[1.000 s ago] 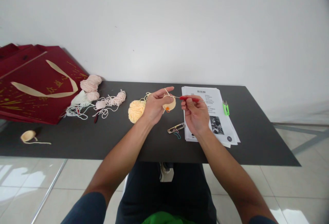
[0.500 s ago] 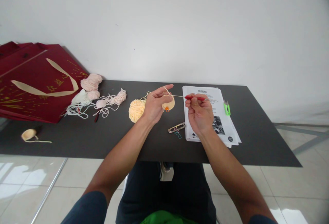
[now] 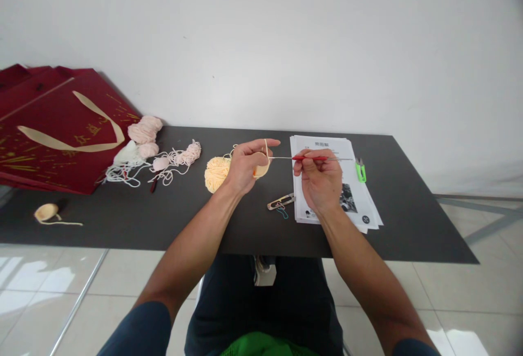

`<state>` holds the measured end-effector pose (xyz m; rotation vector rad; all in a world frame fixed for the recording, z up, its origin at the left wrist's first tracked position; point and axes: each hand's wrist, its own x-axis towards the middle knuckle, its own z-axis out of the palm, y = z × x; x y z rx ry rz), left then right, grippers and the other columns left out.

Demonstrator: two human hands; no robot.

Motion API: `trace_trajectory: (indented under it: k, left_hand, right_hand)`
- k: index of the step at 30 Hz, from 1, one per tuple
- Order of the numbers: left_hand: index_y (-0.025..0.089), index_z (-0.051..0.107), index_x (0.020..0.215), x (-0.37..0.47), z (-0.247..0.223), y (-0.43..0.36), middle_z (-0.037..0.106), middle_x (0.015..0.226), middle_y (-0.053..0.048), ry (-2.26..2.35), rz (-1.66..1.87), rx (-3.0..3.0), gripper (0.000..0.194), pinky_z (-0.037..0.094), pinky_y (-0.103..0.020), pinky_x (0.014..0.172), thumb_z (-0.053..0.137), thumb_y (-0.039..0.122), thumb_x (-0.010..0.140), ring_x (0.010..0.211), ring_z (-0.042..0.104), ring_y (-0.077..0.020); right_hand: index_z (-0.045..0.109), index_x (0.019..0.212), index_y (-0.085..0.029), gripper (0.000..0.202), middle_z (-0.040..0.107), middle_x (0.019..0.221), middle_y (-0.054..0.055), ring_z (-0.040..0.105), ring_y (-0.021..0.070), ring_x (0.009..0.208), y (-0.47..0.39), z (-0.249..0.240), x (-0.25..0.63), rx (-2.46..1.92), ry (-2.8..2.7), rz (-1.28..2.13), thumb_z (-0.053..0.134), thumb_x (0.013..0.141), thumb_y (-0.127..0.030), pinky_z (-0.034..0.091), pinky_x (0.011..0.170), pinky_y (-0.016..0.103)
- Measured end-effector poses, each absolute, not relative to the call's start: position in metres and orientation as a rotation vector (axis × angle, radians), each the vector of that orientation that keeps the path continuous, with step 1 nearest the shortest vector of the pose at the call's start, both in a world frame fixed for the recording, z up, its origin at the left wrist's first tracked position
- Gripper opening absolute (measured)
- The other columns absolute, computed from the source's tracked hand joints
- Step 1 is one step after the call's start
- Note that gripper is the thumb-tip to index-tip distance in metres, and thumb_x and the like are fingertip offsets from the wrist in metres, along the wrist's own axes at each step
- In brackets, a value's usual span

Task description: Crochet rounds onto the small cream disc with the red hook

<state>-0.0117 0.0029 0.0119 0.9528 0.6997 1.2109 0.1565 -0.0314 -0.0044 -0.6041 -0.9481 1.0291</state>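
My left hand [image 3: 247,166] pinches a small cream crochet piece [image 3: 262,169], with an orange bit partly hidden by the thumb. A strand of cream yarn [image 3: 267,148] loops over its outstretched index finger. In my right hand [image 3: 321,179], a crochet hook [image 3: 312,158] with a red grip lies level between thumb and fingers. The hook's thin metal shaft reaches left to the crochet piece; its tip is hidden there. Close behind my left wrist sits a ball of pale yellow yarn [image 3: 217,174].
Printed sheets [image 3: 304,203] lie under my right hand, with green thread snips [image 3: 360,171] on their right edge. Metal snips [image 3: 281,202] lie to their left. Pink yarn [image 3: 145,130] and a dark red bag [image 3: 61,127] stand left. A cream crocheted cup [image 3: 46,212] is far left.
The hook has levelled out and its shaft now meets the crochet piece. My left hand has turned, so less of the piece and its orange bit shows.
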Motion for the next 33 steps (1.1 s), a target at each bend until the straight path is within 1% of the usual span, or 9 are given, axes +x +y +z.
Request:
trace_trajectory:
  k: [4, 9, 16, 18, 22, 24, 27, 30, 33]
  left_hand:
    - [0.014, 0.082, 0.091, -0.012, 0.012, 0.003, 0.060, 0.062, 0.000, 0.658, 1.162, 0.932, 0.039, 0.029, -0.025, 0.051, 0.065, 0.011, 0.056, 0.054, 0.050, -0.0102]
    - [0.010, 0.081, 0.086, -0.013, 0.012, 0.004, 0.053, 0.055, 0.001, 0.597, 1.114, 0.909, 0.037, 0.031, -0.027, 0.055, 0.062, 0.012, 0.055, 0.050, 0.043, -0.0082]
    - [0.010, 0.081, 0.082, -0.015, 0.010, 0.006, 0.050, 0.052, 0.001, 0.538, 1.079, 0.877, 0.035, 0.033, -0.030, 0.055, 0.060, 0.014, 0.055, 0.049, 0.040, -0.0092]
    - [0.011, 0.081, 0.083, -0.015, 0.009, 0.007, 0.051, 0.054, 0.001, 0.547, 1.083, 0.881, 0.034, 0.034, -0.030, 0.056, 0.062, 0.014, 0.056, 0.051, 0.042, -0.0096]
    - [0.014, 0.081, 0.085, -0.015, 0.009, 0.006, 0.061, 0.061, -0.001, 0.585, 1.121, 0.912, 0.028, 0.035, -0.027, 0.055, 0.072, 0.014, 0.058, 0.055, 0.049, -0.0103]
    - [0.016, 0.080, 0.084, -0.015, 0.009, 0.005, 0.064, 0.063, -0.001, 0.620, 1.136, 0.948, 0.025, 0.035, -0.025, 0.053, 0.079, 0.015, 0.060, 0.055, 0.052, -0.0102]
    - [0.016, 0.080, 0.082, -0.012, 0.008, 0.004, 0.067, 0.065, 0.000, 0.710, 1.169, 0.997, 0.023, 0.040, -0.024, 0.055, 0.087, 0.019, 0.061, 0.056, 0.055, -0.0095]
    - [0.015, 0.081, 0.084, -0.006, 0.004, 0.003, 0.070, 0.069, -0.001, 0.802, 1.205, 1.035, 0.023, 0.043, -0.024, 0.057, 0.089, 0.022, 0.063, 0.059, 0.058, -0.0103]
    - [0.015, 0.082, 0.091, -0.001, 0.001, 0.002, 0.070, 0.072, -0.001, 0.874, 1.252, 1.055, 0.026, 0.044, -0.024, 0.058, 0.087, 0.023, 0.067, 0.060, 0.058, -0.0101]
  right_hand:
    - [0.070, 0.086, -0.025, 0.014, 0.078, 0.085, -0.001, 0.066, 0.0092, 0.061, -0.032, -0.003, 0.157, -0.585, -0.953, 1.056, 0.083, 0.083, -0.025, 0.050, 0.053, 0.023]
    - [0.068, 0.085, -0.025, 0.017, 0.077, 0.084, -0.002, 0.065, 0.0092, 0.060, -0.033, -0.002, 0.157, -0.599, -0.948, 1.069, 0.085, 0.082, -0.027, 0.050, 0.052, 0.023]
    - [0.068, 0.085, -0.026, 0.018, 0.076, 0.084, -0.002, 0.063, 0.0091, 0.060, -0.035, -0.001, 0.157, -0.627, -0.940, 1.082, 0.085, 0.081, -0.030, 0.049, 0.053, 0.024]
    - [0.068, 0.085, -0.026, 0.019, 0.076, 0.084, -0.002, 0.063, 0.0088, 0.060, -0.034, -0.001, 0.158, -0.639, -0.919, 1.115, 0.086, 0.081, -0.031, 0.050, 0.053, 0.023]
    - [0.068, 0.084, -0.025, 0.023, 0.076, 0.084, -0.003, 0.063, 0.0076, 0.062, -0.031, -0.004, 0.161, -0.664, -0.822, 1.241, 0.089, 0.078, -0.033, 0.053, 0.055, 0.021]
    - [0.068, 0.085, -0.025, 0.025, 0.076, 0.085, -0.003, 0.064, 0.0067, 0.064, -0.027, -0.007, 0.164, -0.679, -0.758, 1.301, 0.090, 0.077, -0.033, 0.056, 0.057, 0.019]
    - [0.069, 0.084, -0.024, 0.025, 0.077, 0.086, -0.004, 0.066, 0.0052, 0.066, -0.023, -0.011, 0.165, -0.695, -0.670, 1.350, 0.091, 0.075, -0.033, 0.060, 0.061, 0.015]
    - [0.071, 0.084, -0.024, 0.025, 0.077, 0.086, -0.004, 0.068, 0.0047, 0.068, -0.024, -0.011, 0.161, -0.711, -0.633, 1.351, 0.092, 0.075, -0.033, 0.061, 0.064, 0.014]
    - [0.072, 0.087, -0.024, 0.023, 0.079, 0.086, -0.004, 0.070, 0.0053, 0.070, -0.027, -0.010, 0.153, -0.720, -0.660, 1.271, 0.090, 0.077, -0.034, 0.062, 0.065, 0.014]
